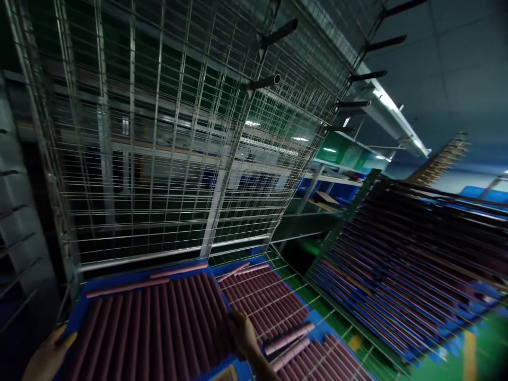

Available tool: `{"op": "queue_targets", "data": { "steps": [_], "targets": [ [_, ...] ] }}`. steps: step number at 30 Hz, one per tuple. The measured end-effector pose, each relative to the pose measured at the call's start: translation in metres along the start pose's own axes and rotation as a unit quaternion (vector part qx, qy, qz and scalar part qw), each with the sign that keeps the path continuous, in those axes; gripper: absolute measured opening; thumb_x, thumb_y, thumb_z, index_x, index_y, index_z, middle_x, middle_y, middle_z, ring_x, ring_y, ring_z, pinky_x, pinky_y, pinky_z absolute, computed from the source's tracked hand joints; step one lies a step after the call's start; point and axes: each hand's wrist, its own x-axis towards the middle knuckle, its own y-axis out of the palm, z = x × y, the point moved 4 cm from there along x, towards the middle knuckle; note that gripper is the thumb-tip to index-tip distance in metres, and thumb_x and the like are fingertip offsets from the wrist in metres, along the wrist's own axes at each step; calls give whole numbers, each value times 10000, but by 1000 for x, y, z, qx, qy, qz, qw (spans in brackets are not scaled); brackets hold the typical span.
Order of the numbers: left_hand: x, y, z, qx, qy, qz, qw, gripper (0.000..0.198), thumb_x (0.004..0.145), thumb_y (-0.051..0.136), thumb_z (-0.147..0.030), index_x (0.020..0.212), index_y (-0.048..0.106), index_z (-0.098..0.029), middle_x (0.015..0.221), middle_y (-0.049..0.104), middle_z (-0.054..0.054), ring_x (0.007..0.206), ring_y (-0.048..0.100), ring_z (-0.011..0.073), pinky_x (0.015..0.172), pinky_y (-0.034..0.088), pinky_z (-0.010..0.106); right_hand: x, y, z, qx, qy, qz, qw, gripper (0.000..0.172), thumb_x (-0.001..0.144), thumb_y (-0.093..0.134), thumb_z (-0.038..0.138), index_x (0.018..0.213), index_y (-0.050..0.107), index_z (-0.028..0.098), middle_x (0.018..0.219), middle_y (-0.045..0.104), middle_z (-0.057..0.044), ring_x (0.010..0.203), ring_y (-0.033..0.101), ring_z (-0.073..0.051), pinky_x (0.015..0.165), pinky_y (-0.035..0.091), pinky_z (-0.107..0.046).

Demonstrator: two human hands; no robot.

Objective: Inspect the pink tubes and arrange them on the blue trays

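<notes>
My left grip [47, 355] is open at one side of the pink tubes [151, 328] on the blue tray [119, 278]. My right grip [242, 333] touches their other side, but I cannot tell if it is shut

The left hand [47, 357] is truncated by the lower edge, as is the forearm of the right hand [243, 332]. Pink tubes [151, 328] on the blue tray [99, 283] run out of frame below. Rods in the right-hand rack [397, 264] are blurred; detail behind the wire mesh [159, 159] is indistinct.
</notes>
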Motion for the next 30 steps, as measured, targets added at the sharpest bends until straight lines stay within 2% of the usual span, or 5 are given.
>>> {"op": "queue_targets", "data": {
  "steps": [6, 13, 21, 26, 30],
  "targets": [
    [-8, 1, -10, -15, -7, 31, 999, 193, 518, 501, -336, 654, 619, -266, 817, 677, 66, 1028, 581, 352, 920, 431, 464, -6, -9, 4, -6, -18, -35, 999, 291, 718, 508, 331, 851, 690, 147, 930, 654, -106, 911, 605, -238, 858, 461, -321],
    [-2, 10, -6, -37, -37, 35, 998, 316, 598, 464, -352, 835, 635, -232, 847, 677, 61, 979, 607, 293, 893, 454, 392, 11, -5, 11, -35, -24, -21, 999, 269, 699, 495, 308, 800, 697, 161, 854, 658, -95, 813, 617, -226, 771, 491, -331],
    [4, 23, 29, 39, -31, 54, 997, 560, 715, 339, -453, 1105, 535, -102, 1069, 625, 166, 1069, 565, 334, 961, 396, 438, 5, 3, 8, -93, -32, 12, 995, 320, 740, 452, 293, 886, 701, 154, 884, 663, -101, 869, 611, -227, 820, 465, -335],
    [11, 31, 44, 68, -32, 45, 996, 483, 733, 364, -442, 1048, 561, -133, 987, 649, 153, 991, 594, 354, 886, 438, 466, 4, 6, 11, -137, -31, 23, 990, 342, 717, 452, 239, 944, 700, 175, 927, 678, -93, 890, 617, -238, 839, 449, -354],
    [8, 20, 38, 84, -12, 14, 996, 442, 724, 381, -414, 1016, 577, -146, 893, 662, 141, 860, 626, 349, 786, 476, 464, -1, 11, 13, -168, -30, 31, 985, 352, 730, 453, 210, 990, 690, 204, 963, 675, -86, 913, 610, -227, 841, 439, -334]
  ]
}}
